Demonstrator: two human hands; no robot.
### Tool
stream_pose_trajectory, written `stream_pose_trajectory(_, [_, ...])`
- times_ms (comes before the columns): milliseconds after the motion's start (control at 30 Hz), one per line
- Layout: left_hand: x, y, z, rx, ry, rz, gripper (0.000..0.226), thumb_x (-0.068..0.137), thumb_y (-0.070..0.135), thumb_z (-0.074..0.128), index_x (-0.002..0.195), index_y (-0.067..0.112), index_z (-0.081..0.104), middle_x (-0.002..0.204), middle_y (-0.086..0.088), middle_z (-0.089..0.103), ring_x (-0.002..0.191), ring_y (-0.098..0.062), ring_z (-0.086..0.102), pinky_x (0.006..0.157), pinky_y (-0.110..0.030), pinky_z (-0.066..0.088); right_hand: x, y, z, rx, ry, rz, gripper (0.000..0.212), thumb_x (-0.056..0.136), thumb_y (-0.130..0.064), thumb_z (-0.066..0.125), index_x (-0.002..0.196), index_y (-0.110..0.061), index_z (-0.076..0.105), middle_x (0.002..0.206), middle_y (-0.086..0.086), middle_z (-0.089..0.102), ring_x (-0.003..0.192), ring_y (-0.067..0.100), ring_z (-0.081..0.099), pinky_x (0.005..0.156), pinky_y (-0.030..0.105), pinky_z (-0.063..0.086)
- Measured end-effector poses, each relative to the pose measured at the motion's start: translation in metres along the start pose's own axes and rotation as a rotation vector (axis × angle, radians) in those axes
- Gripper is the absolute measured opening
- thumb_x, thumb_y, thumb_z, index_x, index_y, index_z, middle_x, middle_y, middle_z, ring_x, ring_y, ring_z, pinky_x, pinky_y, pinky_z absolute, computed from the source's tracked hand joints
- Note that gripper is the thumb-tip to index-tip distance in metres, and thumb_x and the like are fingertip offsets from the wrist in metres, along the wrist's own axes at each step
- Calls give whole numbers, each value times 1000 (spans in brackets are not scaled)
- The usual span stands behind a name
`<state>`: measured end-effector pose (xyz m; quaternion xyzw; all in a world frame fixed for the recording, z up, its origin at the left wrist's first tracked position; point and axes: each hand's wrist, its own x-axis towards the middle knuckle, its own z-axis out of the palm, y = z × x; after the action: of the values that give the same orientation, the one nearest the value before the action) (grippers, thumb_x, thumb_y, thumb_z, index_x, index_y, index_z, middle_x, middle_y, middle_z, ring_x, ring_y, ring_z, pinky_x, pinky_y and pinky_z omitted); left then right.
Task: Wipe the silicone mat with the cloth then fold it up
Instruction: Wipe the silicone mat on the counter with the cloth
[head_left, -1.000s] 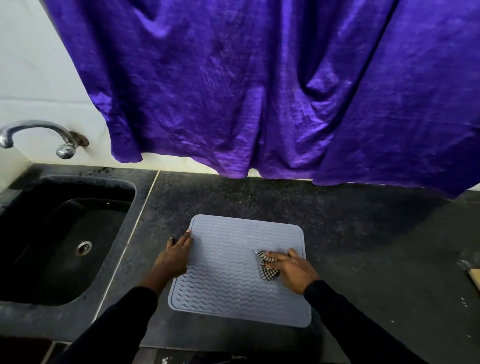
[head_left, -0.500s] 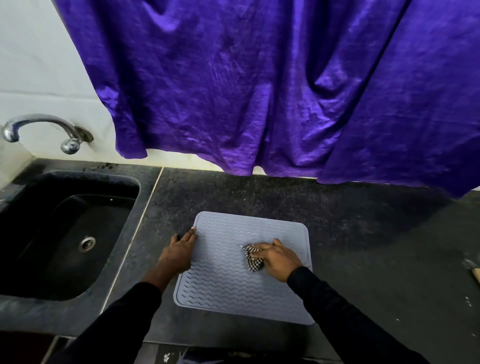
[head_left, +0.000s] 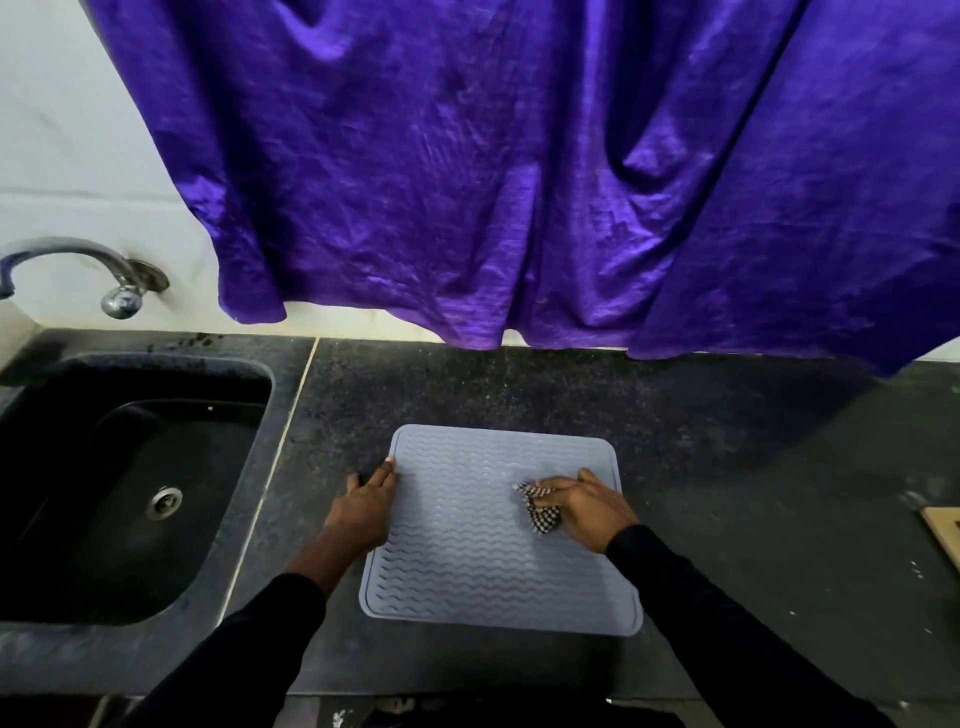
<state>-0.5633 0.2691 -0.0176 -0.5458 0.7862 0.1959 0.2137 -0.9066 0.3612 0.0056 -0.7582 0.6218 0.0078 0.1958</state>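
A grey-blue silicone mat (head_left: 467, 561) with wavy ridges lies flat on the dark stone counter. My right hand (head_left: 587, 506) presses a small black-and-white checked cloth (head_left: 540, 514) onto the mat near its right edge; most of the cloth is hidden under my fingers. My left hand (head_left: 366, 506) rests flat on the mat's left edge, fingers together, pinning it down.
A black sink (head_left: 119, 493) with a metal drain sits to the left, a chrome tap (head_left: 78, 265) above it. A purple curtain (head_left: 519, 182) hangs over the back of the counter. A wooden board corner (head_left: 943, 530) shows at the right edge.
My right hand slid the cloth left towards the mat's middle, then back right to near the right edge. My left hand stayed on the left edge.
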Motion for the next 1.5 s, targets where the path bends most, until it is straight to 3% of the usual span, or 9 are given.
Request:
stream_pose_trajectory(233, [2,-6,-2,19,-33,30,92,86,14,60,158,19,3,165,11,-9,144,-44,15,106,-50,46,22,-54,14,39,10,-89,52,87,-13,55,130,-41,58,144,-23,44,103,20,42,80,22,38])
stream_pose_trajectory(467, [1,-14,1,-12,-39,52,97,84,26,70,158,20,7,165,11,-6,148,-44,10,109,-52,43,-1,-32,24,7,9,-35,68,80,-1,54,133,-44,54,145,-28,40,102,21,43,82,29,47])
stream_pose_trajectory(667, [0,-14,4,-42,-10,58,95,86,27,69,158,21,7,165,13,-6,149,-43,8,107,-53,44,-4,-12,4,-60,-25,17,53,85,-18,58,129,-48,55,142,-28,44,103,21,42,81,29,47])
stream_pose_trajectory(833, [2,-15,7,-57,-5,55,93,88,23,67,158,20,5,165,12,-8,150,-43,6,108,-52,44,20,-49,-3,1,53,-47,53,86,-15,56,129,-45,57,142,-27,46,92,15,37,74,22,40])
stream_pose_trajectory(933, [5,-16,8,-60,2,60,94,87,23,68,158,20,6,166,11,-7,149,-43,7,109,-51,43,39,-76,4,39,67,-120,53,84,-12,56,127,-41,60,142,-21,49,100,21,45,83,20,35])
stream_pose_trajectory(1067, [7,-20,10,-80,20,75,94,85,21,68,158,22,9,166,12,-4,149,-42,10,109,-52,43,45,-86,23,35,-32,-133,43,86,-17,59,125,-36,63,139,-13,52,127,20,43,110,35,31])
stream_pose_trajectory(1233, [19,-36,17,-97,24,109,104,75,37,77,157,24,13,166,11,-1,150,-36,16,117,-50,32,24,-46,30,-1,-51,-68,65,82,-10,59,135,-48,50,149,-26,36,124,25,40,104,31,39])
stream_pose_trajectory(1367, [15,-35,11,-128,25,107,103,76,34,79,157,28,16,165,15,2,149,-39,13,116,-51,33,22,-39,6,-66,-114,-99,55,84,-13,59,130,-43,56,148,-20,41,119,30,42,100,42,42])
stream_pose_trajectory(1500, [12,-35,9,-132,15,105,100,79,31,77,157,31,15,165,18,2,148,-39,13,114,-52,37,40,-62,-7,-52,-34,-111,54,86,-11,53,131,-39,57,147,-18,44,116,26,45,105,30,31])
